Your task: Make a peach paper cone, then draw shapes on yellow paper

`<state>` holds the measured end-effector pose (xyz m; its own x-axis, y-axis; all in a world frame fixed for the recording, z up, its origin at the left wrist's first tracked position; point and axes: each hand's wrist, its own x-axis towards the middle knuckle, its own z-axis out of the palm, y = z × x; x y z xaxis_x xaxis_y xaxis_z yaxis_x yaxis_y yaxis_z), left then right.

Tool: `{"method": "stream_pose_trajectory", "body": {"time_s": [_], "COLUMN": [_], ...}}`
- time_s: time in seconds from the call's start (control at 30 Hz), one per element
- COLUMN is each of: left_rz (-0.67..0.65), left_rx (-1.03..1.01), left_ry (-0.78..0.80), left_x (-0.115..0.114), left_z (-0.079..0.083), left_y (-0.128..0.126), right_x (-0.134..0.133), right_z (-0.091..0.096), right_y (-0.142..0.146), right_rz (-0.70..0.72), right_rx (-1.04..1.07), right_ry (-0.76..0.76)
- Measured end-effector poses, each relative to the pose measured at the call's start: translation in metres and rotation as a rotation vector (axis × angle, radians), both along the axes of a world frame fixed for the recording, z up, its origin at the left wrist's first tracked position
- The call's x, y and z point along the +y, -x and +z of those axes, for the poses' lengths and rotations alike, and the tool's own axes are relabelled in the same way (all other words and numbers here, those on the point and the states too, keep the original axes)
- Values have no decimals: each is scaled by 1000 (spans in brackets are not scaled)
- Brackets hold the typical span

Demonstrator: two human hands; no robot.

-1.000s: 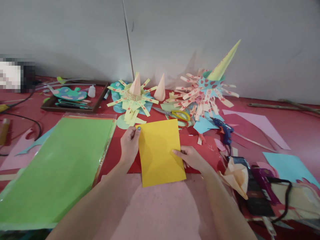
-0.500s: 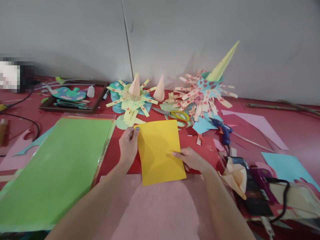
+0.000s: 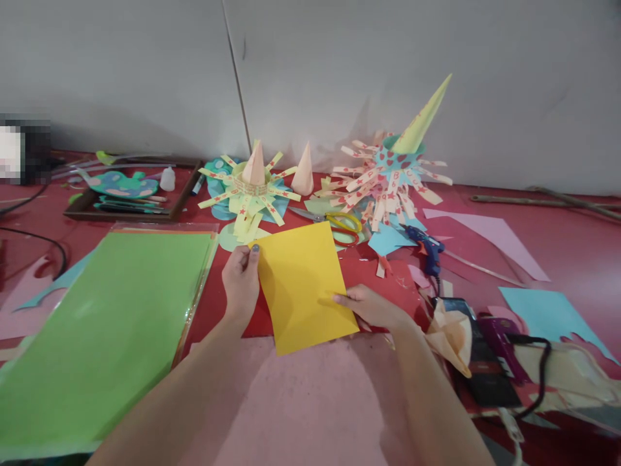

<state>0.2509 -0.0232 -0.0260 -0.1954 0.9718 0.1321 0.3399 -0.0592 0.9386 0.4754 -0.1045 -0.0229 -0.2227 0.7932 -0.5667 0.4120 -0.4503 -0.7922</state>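
Note:
A yellow sheet of paper [image 3: 303,291] is held up between my two hands, tilted a little to one side. My left hand [image 3: 241,278] pinches its upper left corner, thumb on the front. On the opposite edge, my right hand [image 3: 371,305] grips the sheet lower down, its fingers partly hidden behind it. Just past the sheet lie scissors [image 3: 345,228] with yellow and red handles. Behind them stand a pale pink paper cone [image 3: 303,171], a fringed yellow paper piece [image 3: 250,184] with a cone, and a fringed blue and pink one [image 3: 398,171] with a tall yellow cone.
Green paper sheets [image 3: 111,323] in a clear sleeve lie at left, below a brown tray [image 3: 130,217] with pens. A blue glue gun [image 3: 427,246], a black phone-like object [image 3: 490,369], a purple tool [image 3: 504,346] and blue paper [image 3: 557,314] lie at right. A grey wall rises behind.
The yellow paper has tilted anticlockwise, its upper left corner moving left with my left hand. My right hand keeps its hold. The whole view has shifted slightly.

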Motion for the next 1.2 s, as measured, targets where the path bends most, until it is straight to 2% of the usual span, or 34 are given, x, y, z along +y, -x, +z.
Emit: {"method": "stream_pose_trajectory", "body": {"time_s": [0.17,0.27,0.4,0.53,0.7,0.87,1.0,1.2], "left_rz": [11,-3,-25,-57,-214,-264,-324,-534], "left_rx": [-45,-40,-91,-124,-33,-30,42,70], "left_ry": [2,10,20,50,90,106,111,165], "left_x": [2,2,3,4,2,3,5,0], "left_z": [-1,-2,-4,-5,-4,-4,-4,-8], "left_y": [1,1,2,3,-1,-1,0,-7], "right_x": [3,4,3,3,4,4,5,5], "right_z": [0,1,2,1,-4,-7,-11,-21], "right_y": [0,2,2,0,0,3,3,2], "right_rz": [-145,-188,-157,-106,-264,-230,-324,-469], "right_rx": [58,3,-5,-5,10,-4,32,22], "right_ry": [-177,-198,-200,-263,-366,-393,-423,-475]}}
